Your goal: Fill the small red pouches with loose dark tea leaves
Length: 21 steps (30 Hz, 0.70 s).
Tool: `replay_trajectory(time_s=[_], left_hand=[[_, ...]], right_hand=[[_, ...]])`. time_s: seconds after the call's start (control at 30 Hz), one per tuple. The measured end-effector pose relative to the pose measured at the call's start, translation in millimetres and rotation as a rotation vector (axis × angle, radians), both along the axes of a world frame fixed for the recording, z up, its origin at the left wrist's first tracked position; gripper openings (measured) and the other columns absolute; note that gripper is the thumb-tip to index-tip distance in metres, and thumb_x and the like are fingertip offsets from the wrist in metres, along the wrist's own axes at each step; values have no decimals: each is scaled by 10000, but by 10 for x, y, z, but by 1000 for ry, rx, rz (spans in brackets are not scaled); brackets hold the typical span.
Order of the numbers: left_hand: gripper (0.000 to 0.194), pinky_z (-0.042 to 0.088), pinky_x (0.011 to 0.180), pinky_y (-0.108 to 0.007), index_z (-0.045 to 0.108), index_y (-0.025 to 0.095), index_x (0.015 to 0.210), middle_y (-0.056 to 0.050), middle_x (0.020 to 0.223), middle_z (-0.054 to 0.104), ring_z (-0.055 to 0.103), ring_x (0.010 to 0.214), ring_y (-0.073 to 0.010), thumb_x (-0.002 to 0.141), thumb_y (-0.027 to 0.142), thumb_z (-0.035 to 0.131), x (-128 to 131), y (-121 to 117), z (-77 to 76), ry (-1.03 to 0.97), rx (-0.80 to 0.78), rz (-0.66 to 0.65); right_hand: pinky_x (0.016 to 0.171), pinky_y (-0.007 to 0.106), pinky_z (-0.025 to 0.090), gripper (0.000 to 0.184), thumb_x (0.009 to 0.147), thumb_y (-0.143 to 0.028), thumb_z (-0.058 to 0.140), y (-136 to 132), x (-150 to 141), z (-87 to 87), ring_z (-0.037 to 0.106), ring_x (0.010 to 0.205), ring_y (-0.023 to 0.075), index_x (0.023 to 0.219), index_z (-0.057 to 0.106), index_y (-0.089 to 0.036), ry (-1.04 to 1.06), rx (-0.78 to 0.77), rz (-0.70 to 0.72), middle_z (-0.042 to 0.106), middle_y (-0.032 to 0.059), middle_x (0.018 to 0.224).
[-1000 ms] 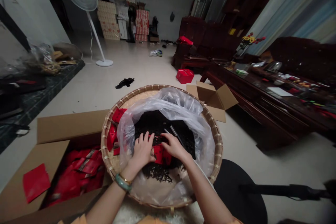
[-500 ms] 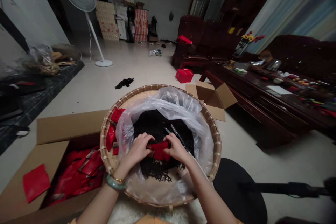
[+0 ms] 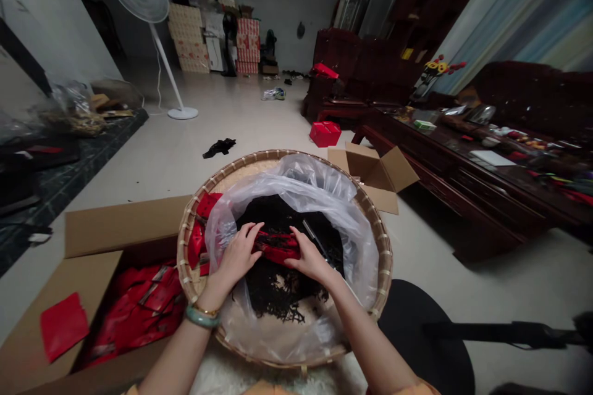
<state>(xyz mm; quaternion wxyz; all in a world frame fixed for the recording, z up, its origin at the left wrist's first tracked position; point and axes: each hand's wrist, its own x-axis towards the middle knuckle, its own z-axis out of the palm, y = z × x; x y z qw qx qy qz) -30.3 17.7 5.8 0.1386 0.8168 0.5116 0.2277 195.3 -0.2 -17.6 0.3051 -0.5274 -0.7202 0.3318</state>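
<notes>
1. Lower left of the frame: an open cardboard carton (image 3: 125,225) stood on the floor, filled with glossy red foil packets (image 3: 139,305). A flat red sheet (image 3: 63,327) lay on its near flap.
2. Left of centre: a round woven bamboo tray (image 3: 186,259) sat beside the carton, its rim of pale split strips bound at intervals. Further red packets (image 3: 198,241) stood tilted just inside the rim.
3. Centre left: the left hand (image 3: 236,256), with a green jade bangle (image 3: 201,316) on its wrist, formed a curved grip, fingers spread and pressed over the left end of the item below.
4. Centre: a crumpled red foil packet (image 3: 278,248) lay between the hands, just above the leaf heap. Its long axis ran roughly left to right across the frame, and neither hand was clearly nearer.
5. Centre right: the right hand (image 3: 310,262) pressed the packet's right end, fingers together and angled inward.
6. Beneath the hands: dark, curled dried leaves (image 3: 278,296) were heaped in a clear plastic bag (image 3: 296,182), whose thin, creased film was folded back around the heap.
7. Right of the hands: a slim metal tool (image 3: 315,242) lay on the leaves; its type could not be determined.
8. Right of the frame: a dark wooden worktop (image 3: 445,154) carried assorted small items.
</notes>
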Motion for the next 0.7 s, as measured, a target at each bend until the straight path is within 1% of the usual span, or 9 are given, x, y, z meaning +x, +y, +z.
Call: replay_trajectory(time_s=[0.1, 0.17, 0.23, 0.3, 0.4, 0.5, 0.57, 0.6, 0.7], left_hand=[[517, 421, 898, -391, 510, 220, 1198, -75, 1134, 552, 511, 1028, -240, 702, 139, 634, -8, 3, 65, 86, -32, -36], [394, 418, 879, -390, 576, 212, 1107, -65, 1040, 599, 516, 995, -247, 719, 172, 631, -8, 15, 107, 114, -51, -46], [317, 422, 858, -371, 597, 195, 1061, -71, 991, 621, 536, 967, -244, 744, 207, 613, 1, 27, 131, 85, -102, -50], [306, 428, 846, -351, 590, 172, 1065, -91, 1009, 629, 565, 952, -236, 768, 247, 590, 21, 34, 136, 12, -182, -37], [368, 434, 843, -335, 551, 168, 1120, -103, 1065, 635, 595, 967, -237, 780, 307, 571, 45, 28, 133, -114, -326, 24], [431, 448, 816, -322, 505, 185, 1173, -80, 1051, 648, 610, 945, -230, 774, 333, 568, 39, 7, 134, -167, -440, 53], [490, 442, 831, -336, 482, 178, 1205, -91, 1075, 631, 596, 961, -237, 753, 330, 593, 35, -20, 138, -103, -413, 72], [529, 430, 854, -354, 472, 175, 1223, -103, 1110, 610, 575, 994, -248, 736, 328, 614, 41, -39, 143, -45, -354, 89], [632, 390, 904, -403, 453, 198, 1260, -120, 1221, 513, 470, 1102, -283, 683, 319, 681, 109, -124, 169, 132, -100, 125]], right_hand=[[1039, 406, 329, 888, 597, -241, 758, 27, 152, 62, 433, 1208, 252, 1373, 328, -195, -32, 37, 6, 447, 125, 1302], [1038, 416, 327, 868, 601, -273, 763, 49, 255, 118, 432, 1208, 255, 1361, 350, -205, -61, 73, -41, 459, 119, 1290], [1025, 415, 344, 809, 624, -283, 751, 57, 321, 145, 448, 1191, 251, 1339, 381, -207, -66, 101, -98, 479, 113, 1264], [978, 399, 395, 700, 660, -260, 722, 46, 333, 127, 500, 1125, 238, 1295, 434, -204, -52, 105, -145, 522, 104, 1202], [812, 345, 495, 538, 707, -200, 656, 6, 279, 39, 591, 894, 190, 1222, 504, -202, -8, 67, -198, 569, 84, 1092], [682, 293, 514, 469, 714, -162, 621, -28, 214, -39, 588, 741, 146, 1174, 543, -204, 36, 38, -229, 577, 69, 1039], [647, 266, 509, 447, 708, -139, 612, -38, 182, -56, 586, 725, 136, 1147, 562, -209, 50, 17, -210, 581, 60, 1019], [640, 257, 506, 440, 705, -126, 609, -42, 167, -54, 587, 722, 133, 1135, 571, -210, 50, 4, -191, 585, 55, 1005], [666, 252, 499, 413, 701, -97, 603, -56, 114, -14, 586, 708, 127, 1099, 598, -206, 10, -18, -142, 595, 42, 943]])
